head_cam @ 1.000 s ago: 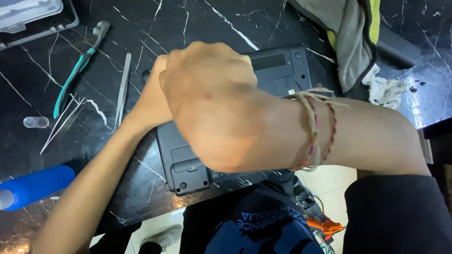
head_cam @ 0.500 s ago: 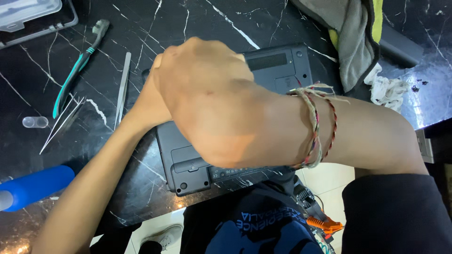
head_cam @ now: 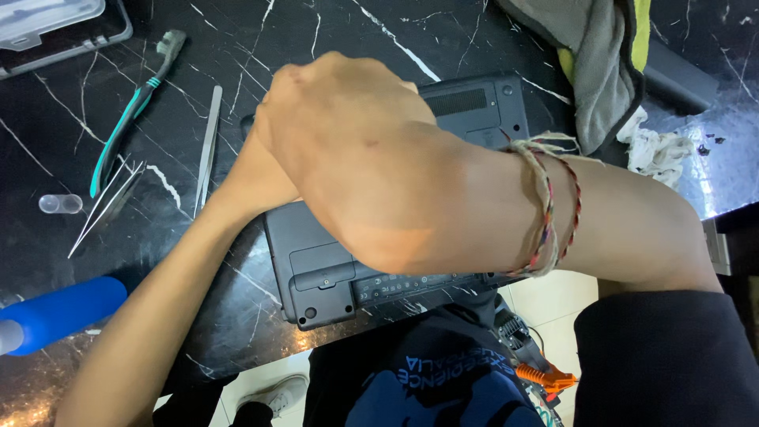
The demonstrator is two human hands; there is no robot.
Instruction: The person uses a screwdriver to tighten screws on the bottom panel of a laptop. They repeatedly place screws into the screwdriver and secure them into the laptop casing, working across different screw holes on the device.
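One upturned grey laptop (head_cam: 332, 269) overhanging black marble table (head_cam: 316, 32) edge, right hand (head_cam: 348, 150) fisted above, left hand (head_cam: 257, 170) hidden, fingers untellable, two tweezers (head_cam: 207, 142) left, open room beyond.

On the black marbled worktop (head_cam: 332, 32) lie a teal-handled tool (head_cam: 130, 111), a flat metal bar (head_cam: 209, 142) and pointed tweezers (head_cam: 107, 207); a small clear vial (head_cam: 60, 204) sits just beside them; a blue cylinder (head_cam: 59, 312) lower left; a grey cloth (head_cam: 605, 71) and a white rag (head_cam: 656, 150) upper right.
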